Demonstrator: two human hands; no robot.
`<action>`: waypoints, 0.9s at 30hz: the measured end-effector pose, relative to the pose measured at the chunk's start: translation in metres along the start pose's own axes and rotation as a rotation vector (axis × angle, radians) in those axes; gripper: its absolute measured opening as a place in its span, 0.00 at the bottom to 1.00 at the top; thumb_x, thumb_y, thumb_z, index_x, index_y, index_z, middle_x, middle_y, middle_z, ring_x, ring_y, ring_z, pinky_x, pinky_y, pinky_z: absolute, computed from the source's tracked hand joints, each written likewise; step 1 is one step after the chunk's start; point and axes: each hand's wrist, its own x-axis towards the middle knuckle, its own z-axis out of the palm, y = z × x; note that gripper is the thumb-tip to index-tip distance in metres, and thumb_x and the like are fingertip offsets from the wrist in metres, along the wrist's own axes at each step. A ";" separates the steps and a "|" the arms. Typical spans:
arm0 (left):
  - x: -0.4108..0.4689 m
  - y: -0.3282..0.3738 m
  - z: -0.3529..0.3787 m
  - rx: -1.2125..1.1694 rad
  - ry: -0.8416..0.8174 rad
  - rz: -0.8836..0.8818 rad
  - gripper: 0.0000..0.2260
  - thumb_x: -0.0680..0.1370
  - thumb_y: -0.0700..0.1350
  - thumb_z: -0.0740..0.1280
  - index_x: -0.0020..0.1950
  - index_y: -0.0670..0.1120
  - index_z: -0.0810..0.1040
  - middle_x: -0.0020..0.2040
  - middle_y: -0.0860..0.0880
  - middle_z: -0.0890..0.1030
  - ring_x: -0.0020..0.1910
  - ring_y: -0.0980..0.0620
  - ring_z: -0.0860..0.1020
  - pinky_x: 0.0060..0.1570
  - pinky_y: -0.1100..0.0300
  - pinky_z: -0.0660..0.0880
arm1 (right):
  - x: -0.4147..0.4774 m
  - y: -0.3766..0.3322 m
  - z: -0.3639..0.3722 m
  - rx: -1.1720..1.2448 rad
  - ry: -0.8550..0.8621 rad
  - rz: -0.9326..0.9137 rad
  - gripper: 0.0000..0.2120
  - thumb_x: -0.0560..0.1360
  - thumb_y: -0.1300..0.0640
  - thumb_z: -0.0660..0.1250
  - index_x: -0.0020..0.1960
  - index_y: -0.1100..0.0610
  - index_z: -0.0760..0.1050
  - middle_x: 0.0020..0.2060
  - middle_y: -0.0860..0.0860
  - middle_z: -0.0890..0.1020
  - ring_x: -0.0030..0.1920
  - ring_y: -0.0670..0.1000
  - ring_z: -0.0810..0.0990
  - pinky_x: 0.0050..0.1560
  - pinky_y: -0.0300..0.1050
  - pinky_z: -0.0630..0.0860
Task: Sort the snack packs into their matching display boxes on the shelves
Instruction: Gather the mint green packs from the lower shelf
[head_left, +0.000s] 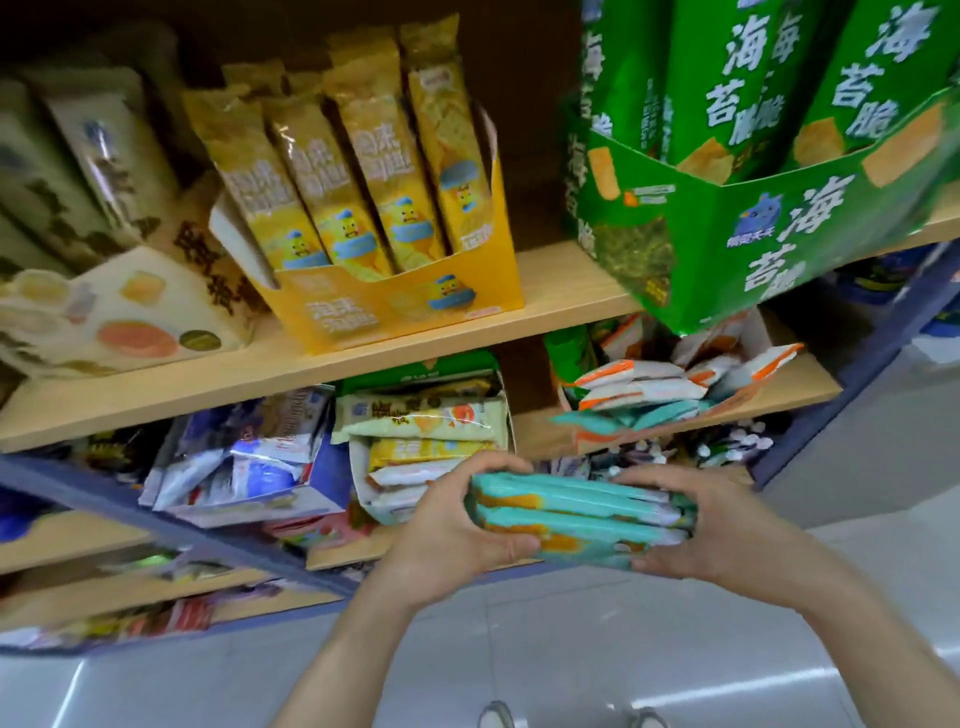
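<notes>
A stack of teal snack packs (576, 512) with orange print is squeezed between both hands in front of the lower shelves. My left hand (457, 525) grips its left end, thumb underneath. My right hand (696, 525) grips its right end. On the middle shelf to the upper right, an orange display box (727, 402) holds white-orange packs and similar teal packs (623, 415). Left of it a box (363, 467) holds mixed cream, yellow and white packs.
The top shelf (561, 291) carries a yellow display box (405, 306) of upright yellow packs, a green seaweed-snack box (727, 239) overhanging the edge, and a cream box (130, 312) at left. A blue-white box (249, 499) sits lower left. Grey floor lies below.
</notes>
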 end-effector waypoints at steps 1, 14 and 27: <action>-0.005 -0.003 -0.015 -0.003 0.031 0.013 0.25 0.66 0.28 0.77 0.57 0.46 0.77 0.47 0.58 0.82 0.48 0.51 0.82 0.49 0.49 0.82 | 0.007 -0.011 0.013 -0.030 0.004 -0.026 0.33 0.61 0.54 0.84 0.54 0.31 0.71 0.52 0.30 0.77 0.55 0.29 0.73 0.50 0.24 0.71; -0.004 -0.050 -0.147 -0.067 0.089 0.045 0.21 0.66 0.27 0.76 0.51 0.46 0.76 0.47 0.52 0.80 0.47 0.54 0.82 0.42 0.56 0.81 | 0.076 -0.094 0.122 -0.561 -0.090 0.002 0.37 0.67 0.40 0.75 0.72 0.42 0.64 0.63 0.41 0.71 0.62 0.46 0.71 0.58 0.45 0.71; 0.073 -0.072 -0.170 1.257 0.129 0.077 0.10 0.79 0.44 0.62 0.56 0.51 0.81 0.52 0.46 0.83 0.52 0.45 0.80 0.44 0.56 0.75 | 0.067 -0.049 0.104 -0.229 0.060 0.321 0.26 0.61 0.46 0.81 0.56 0.44 0.76 0.43 0.41 0.82 0.41 0.38 0.80 0.41 0.42 0.79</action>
